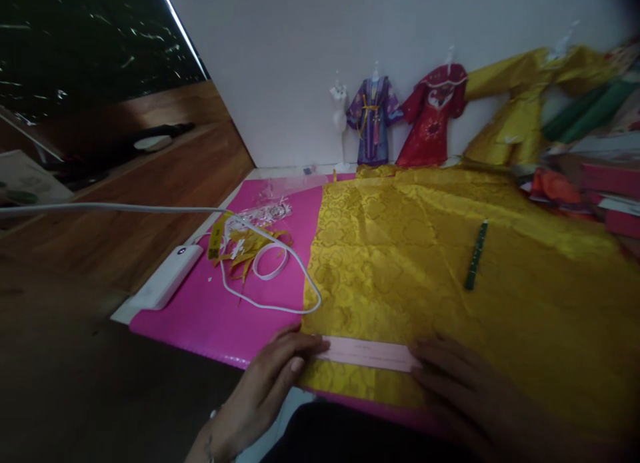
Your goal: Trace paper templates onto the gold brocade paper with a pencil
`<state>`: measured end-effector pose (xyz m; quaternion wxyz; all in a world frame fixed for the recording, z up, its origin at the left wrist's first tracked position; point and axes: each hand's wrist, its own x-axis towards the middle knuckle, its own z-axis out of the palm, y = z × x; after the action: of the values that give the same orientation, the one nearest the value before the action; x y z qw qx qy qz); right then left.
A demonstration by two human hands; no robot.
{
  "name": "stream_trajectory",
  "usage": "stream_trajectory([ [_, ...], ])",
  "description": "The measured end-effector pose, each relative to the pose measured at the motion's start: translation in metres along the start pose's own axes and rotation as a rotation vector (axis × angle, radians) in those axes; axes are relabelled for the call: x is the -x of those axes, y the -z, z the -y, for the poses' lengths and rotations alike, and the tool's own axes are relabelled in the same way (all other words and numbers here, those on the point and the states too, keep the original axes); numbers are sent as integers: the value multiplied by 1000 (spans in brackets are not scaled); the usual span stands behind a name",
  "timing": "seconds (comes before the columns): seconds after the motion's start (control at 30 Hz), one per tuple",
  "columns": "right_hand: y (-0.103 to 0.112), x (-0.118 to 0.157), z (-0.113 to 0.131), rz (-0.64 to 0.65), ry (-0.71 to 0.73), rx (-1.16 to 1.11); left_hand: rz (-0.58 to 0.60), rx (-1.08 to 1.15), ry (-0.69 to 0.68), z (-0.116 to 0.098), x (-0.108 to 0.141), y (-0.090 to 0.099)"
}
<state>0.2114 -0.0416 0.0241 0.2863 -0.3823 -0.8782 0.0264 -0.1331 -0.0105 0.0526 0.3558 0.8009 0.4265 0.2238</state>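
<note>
A pale pink paper strip (367,354) with faint print lies flat across the near edge of a shiny yellow patterned fabric (380,270). My left hand (270,376) rests its stretched fingertips on the strip's left end, its thumb just below them. At the strip's right end, my right hand (460,383) lies with fingers extended over the paper and fabric; it is dark and somewhat blurred. A dark green pen (477,255) lies on the fabric beyond my right hand.
A white cable (270,308) loops over the pink mat (250,333) near a white roll of tape (271,262) and yellow scraps (250,250). A white power strip (170,276) stands left. Miniature robes, one purple (374,123), one red (435,123), stand along the wall.
</note>
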Motion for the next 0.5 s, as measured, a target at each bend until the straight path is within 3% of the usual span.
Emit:
stream_trajectory([
  [0.1, 1, -1, 1, -17, 73, 73, 22, -59, -10, 1, 0, 1],
  [0.3, -1, 0, 3, 7, 33, 60, 27, -356, -166, -5, -4, 2],
  [0.5, -2, 5, 2, 68, 3, 9, 47, -796, -298, -21, -7, -24],
])
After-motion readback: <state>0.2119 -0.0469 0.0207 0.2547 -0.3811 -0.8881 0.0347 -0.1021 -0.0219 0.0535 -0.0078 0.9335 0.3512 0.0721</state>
